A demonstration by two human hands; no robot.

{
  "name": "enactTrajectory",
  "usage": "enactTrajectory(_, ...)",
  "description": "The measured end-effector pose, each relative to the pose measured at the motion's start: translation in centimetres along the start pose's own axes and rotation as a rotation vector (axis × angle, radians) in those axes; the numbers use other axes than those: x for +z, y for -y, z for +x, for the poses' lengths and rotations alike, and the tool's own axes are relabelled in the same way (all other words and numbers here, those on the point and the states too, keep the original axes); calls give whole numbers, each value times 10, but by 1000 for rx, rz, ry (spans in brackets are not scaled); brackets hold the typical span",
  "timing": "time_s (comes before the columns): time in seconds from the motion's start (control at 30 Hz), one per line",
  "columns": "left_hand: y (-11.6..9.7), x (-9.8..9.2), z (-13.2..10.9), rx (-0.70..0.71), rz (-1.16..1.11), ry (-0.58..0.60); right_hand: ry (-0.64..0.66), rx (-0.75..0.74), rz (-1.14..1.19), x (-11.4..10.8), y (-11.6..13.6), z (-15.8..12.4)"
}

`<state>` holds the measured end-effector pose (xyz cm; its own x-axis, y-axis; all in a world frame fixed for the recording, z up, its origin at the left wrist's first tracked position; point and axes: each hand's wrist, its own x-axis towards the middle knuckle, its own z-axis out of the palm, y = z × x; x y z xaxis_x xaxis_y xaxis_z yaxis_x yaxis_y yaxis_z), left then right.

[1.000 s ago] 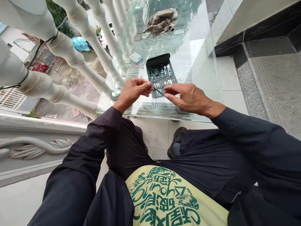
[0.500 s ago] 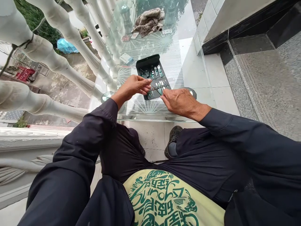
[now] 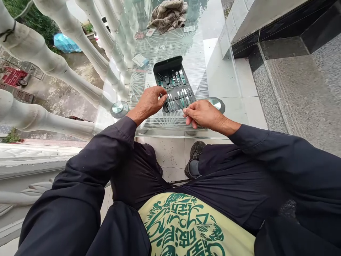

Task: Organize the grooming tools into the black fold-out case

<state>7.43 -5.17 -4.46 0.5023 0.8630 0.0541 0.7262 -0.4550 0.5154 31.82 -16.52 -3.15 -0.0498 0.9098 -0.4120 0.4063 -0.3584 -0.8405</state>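
An open black manicure kit case (image 3: 173,83) lies on a glass table (image 3: 213,74), with several small metal tools in its slots. My left hand (image 3: 149,103) rests at the case's near left corner, its fingers curled and touching the case edge. My right hand (image 3: 204,114) sits just right of the case's near end. Its thumb and fingers pinch a thin dark tool (image 3: 180,105) whose tip points into the lower row of slots.
A crumpled grey-brown cloth (image 3: 167,12) lies at the table's far end, with a small box (image 3: 140,60) and cards at the left side. White balusters (image 3: 80,39) run along the left. A dark stone step (image 3: 279,42) rises on the right. My knees are under the table's near edge.
My hands, together above the table's near edge with the tool between them, have parted and gone down to the case. The right hand now has the tool alone at the lower slots.
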Motion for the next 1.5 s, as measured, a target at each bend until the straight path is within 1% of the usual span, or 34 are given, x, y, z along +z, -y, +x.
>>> enactTrajectory(0.2, 9, 7, 3, 96, 101, 41, 75, 88, 254, 4, -15, 15)
enactTrajectory(0.37, 11, 8, 2, 126, 125, 70, 94, 187, 392, 3, -8, 12)
enactTrajectory(0.5, 11, 8, 0, 125, 119, 75, 77, 229, 423, 4, -4, 11)
enactTrajectory(0.7, 7, 9, -2, 125, 112, 66, 55, 203, 430, 8, -7, 21)
enactTrajectory(0.77, 5, 8, -3, 115, 116, 70, 53, 174, 393, 9, -6, 23)
enactTrajectory(0.83, 3, 7, -4, 106, 121, 76, 68, 138, 298, 8, -5, 23)
enactTrajectory(0.9, 2, 6, -4, 105, 123, 81, 70, 69, 121, 5, -5, 22)
enactTrajectory(0.93, 2, 6, -5, 109, 122, 82, 50, 11, 5, 3, -6, 21)
enactTrajectory(1.07, 6, 8, -5, 135, 110, 70, -120, -330, -528, -6, -22, 21)
enactTrajectory(1.17, 10, 11, -5, 153, 106, 63, -181, -545, -799, -13, -39, 25)
enactTrajectory(1.23, 11, 12, -4, 159, 110, 64, -179, -661, -884, -18, -46, 30)
enactTrajectory(1.3, 10, 12, -4, 159, 120, 68, -166, -777, -901, -22, -51, 38)
enactTrajectory(1.4, 8, 10, -4, 147, 139, 80, -144, -927, -845, -26, -57, 53)
enactTrajectory(1.5, 6, 9, -6, 144, 149, 91, -136, -1023, -778, -28, -63, 66)
